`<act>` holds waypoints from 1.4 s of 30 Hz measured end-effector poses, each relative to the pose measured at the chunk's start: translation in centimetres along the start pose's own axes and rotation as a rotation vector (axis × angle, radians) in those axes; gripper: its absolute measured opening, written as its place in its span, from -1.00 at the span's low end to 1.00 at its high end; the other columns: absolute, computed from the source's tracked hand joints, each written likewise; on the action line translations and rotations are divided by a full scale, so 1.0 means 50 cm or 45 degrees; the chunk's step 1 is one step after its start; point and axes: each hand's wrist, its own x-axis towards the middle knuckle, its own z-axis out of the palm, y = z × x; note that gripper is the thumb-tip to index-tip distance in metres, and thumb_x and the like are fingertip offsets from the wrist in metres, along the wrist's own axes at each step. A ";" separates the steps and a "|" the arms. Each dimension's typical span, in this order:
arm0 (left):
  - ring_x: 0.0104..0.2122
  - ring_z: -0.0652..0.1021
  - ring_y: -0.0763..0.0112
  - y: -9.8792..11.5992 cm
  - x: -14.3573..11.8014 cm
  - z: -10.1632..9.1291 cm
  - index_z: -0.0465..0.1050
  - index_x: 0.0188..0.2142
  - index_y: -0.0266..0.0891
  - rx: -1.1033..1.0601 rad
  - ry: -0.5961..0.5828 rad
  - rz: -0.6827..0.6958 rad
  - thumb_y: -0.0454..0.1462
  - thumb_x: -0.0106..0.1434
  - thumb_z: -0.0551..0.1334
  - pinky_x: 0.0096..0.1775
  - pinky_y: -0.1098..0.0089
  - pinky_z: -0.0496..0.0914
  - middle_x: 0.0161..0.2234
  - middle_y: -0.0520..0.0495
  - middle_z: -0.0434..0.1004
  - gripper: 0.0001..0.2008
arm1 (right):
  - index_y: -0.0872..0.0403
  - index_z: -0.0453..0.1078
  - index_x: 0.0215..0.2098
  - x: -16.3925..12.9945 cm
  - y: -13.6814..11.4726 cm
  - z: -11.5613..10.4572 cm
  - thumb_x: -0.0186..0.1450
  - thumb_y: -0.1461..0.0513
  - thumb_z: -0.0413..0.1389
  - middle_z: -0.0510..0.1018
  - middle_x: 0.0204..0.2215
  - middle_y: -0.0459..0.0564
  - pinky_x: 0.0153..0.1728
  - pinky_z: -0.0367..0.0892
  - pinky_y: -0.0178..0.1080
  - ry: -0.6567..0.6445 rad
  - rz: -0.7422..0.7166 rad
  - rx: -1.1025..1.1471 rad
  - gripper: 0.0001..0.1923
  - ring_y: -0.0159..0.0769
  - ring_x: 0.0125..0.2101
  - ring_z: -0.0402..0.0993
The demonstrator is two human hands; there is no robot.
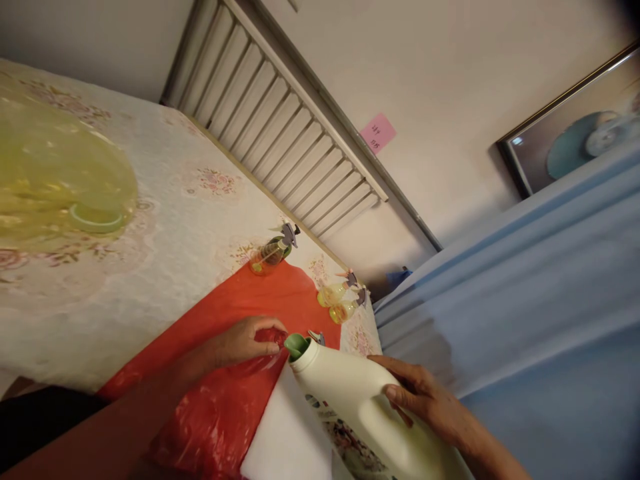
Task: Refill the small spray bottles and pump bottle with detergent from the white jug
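Gripping the big cream jug (350,387) by its handle, the right hand (425,397) is curled closed, thumb on top and fingertips showing through the gap in the handle. The jug leans over, its green spout (296,345) pointing at the left hand (257,341). That hand is only partly closed: thumb and fingers form a small ring, clamped on the neck of a clear bottle (273,336). Spout and bottle neck are right beside each other; whether they touch, I cannot tell. The clear bottle is over a red sheet (270,300), which shows through it, and a white block (290,427) is just below the jug. Farther back, one spray bottle (270,257) and a pair of yellow spray bottles (337,303) stand near the table's far edge, well apart from both hands.
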 end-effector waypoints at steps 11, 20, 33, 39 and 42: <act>-0.03 0.58 0.21 -0.001 0.001 0.003 0.56 -0.10 -0.13 -0.013 0.020 0.006 -0.21 0.13 0.30 0.04 0.30 0.42 -0.06 -0.01 0.66 -0.69 | 0.07 0.37 0.25 -0.001 -0.014 -0.005 0.34 -0.16 0.10 0.50 -0.37 -0.02 -0.55 0.23 -0.35 -0.010 0.021 -0.047 -0.32 -0.40 -0.52 0.26; -0.02 0.58 0.19 -0.005 0.003 0.003 0.56 -0.08 -0.16 0.000 0.018 -0.007 -0.22 0.14 0.30 0.05 0.28 0.41 -0.06 -0.03 0.65 -0.68 | 0.09 0.37 0.25 0.000 -0.011 -0.005 0.34 -0.16 0.11 0.51 -0.37 -0.01 -0.56 0.20 -0.37 -0.007 0.029 -0.028 -0.31 -0.42 -0.52 0.24; -0.02 0.58 0.21 -0.006 0.003 0.003 0.54 -0.09 -0.14 -0.013 0.007 -0.014 -0.20 0.15 0.30 0.06 0.27 0.42 -0.05 -0.03 0.65 -0.69 | 0.09 0.36 0.27 0.001 -0.015 -0.008 0.33 -0.17 0.11 0.49 -0.39 -0.02 -0.55 0.21 -0.36 -0.011 0.046 -0.057 -0.29 -0.40 -0.52 0.25; -0.02 0.58 0.18 -0.018 0.005 0.005 0.55 -0.08 -0.14 -0.031 0.008 0.004 -0.19 0.14 0.31 0.06 0.25 0.43 -0.06 -0.05 0.66 -0.68 | 0.09 0.36 0.26 0.002 -0.017 -0.010 0.33 -0.17 0.10 0.48 -0.39 -0.03 -0.55 0.23 -0.36 -0.020 0.039 -0.057 -0.29 -0.40 -0.52 0.25; -0.02 0.58 0.18 -0.021 0.006 0.004 0.55 -0.08 -0.14 -0.025 0.004 0.004 -0.19 0.14 0.31 0.06 0.25 0.42 -0.05 -0.04 0.65 -0.68 | 0.10 0.36 0.26 0.002 -0.013 -0.011 0.33 -0.16 0.11 0.44 -0.43 -0.06 -0.56 0.22 -0.37 -0.017 0.045 -0.059 -0.29 -0.41 -0.53 0.24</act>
